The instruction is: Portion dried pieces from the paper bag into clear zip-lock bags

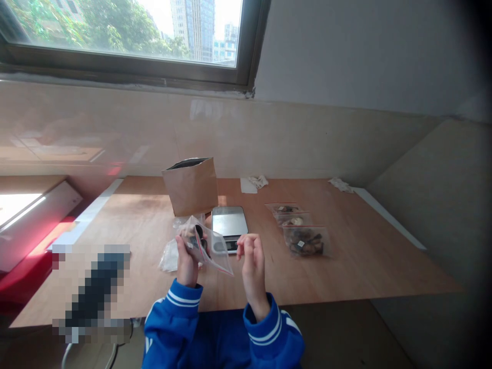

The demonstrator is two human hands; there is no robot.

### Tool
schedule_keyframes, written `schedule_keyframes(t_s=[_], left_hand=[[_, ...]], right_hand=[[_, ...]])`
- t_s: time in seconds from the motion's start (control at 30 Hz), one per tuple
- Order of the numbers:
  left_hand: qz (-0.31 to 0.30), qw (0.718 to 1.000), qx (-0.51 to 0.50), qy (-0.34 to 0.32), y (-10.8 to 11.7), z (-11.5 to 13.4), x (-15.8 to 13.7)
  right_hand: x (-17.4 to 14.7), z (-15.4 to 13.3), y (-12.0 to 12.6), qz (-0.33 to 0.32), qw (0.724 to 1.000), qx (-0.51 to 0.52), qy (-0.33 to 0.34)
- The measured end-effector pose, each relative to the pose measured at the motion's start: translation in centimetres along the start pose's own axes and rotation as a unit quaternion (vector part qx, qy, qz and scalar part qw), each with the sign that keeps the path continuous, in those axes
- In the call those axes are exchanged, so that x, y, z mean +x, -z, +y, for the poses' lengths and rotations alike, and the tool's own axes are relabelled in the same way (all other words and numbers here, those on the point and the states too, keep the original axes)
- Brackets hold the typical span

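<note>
Zip bag [210, 247], clear plastic with a red strip along its lower edge and dark pieces inside, is held tilted above the near middle of the tabletop [365, 256], just in front of the scale.

Largest on the wooden tabletop is the brown paper bag [191, 185], standing upright and open-topped near the far edge. Just in front of it, to the right, lies the flat digital scale [229, 222] with a shiny steel platter. Three filled bags [300, 229] lie in a row right of the scale, the nearest one fullest with dark brown contents. A crumpled clear bag [169, 255] lies beside the left wrist.

Left hand [186, 264], in a blue sleeve with white stripes, pinches the zip bag's left side between thumb and fingers. Right hand [252, 262] is raised just right of the bag, not touching it, fingers loosely curled and holding nothing.
</note>
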State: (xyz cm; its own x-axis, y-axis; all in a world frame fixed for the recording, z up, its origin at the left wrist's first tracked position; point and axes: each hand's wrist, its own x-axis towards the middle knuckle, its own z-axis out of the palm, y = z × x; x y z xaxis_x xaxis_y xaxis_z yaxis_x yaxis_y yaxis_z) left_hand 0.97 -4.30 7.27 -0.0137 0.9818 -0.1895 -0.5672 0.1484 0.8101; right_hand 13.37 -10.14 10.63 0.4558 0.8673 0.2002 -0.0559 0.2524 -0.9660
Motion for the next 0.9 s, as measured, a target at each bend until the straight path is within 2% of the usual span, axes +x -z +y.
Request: schedule_keyframes(t_s=[0.1,0.17,0.27,0.37,0.5,0.63,0.73,0.9], left_hand=[[0.000,1.000,-0.023,0.006,0.7,-0.8,1.4],[0.001,0.997,-0.068,0.035,1.2,-1.6,2.3],[0.027,0.987,-0.145,0.070,1.9,-2.7,3.4],[0.053,0.981,-0.173,0.073,2.3,-3.3,4.1],[0.043,0.981,-0.175,0.073,2.4,-3.2,4.1],[-0.015,0.984,-0.161,0.069,2.2,-3.0,3.4],[-0.058,0.985,-0.153,0.062,2.1,-3.0,3.1],[-0.076,0.984,-0.145,0.067,2.1,-3.0,3.1]], right_hand=[[0.2,-1.8,-0.8,-0.082,0.995,-0.017,0.046],[0.7,-2.2,-1.6,-0.136,0.985,-0.056,0.085],[1.9,-1.3,-3.1,-0.202,0.964,-0.133,0.113],[2.7,0.6,-4.8,-0.244,0.938,-0.226,0.096],[3.1,2.0,-6.8,-0.253,0.899,-0.351,0.067],[3.3,2.3,-8.2,-0.243,0.872,-0.422,0.049],[3.4,2.8,-8.8,-0.205,0.871,-0.444,0.049],[3.3,3.8,-8.7,-0.176,0.881,-0.436,0.056]])
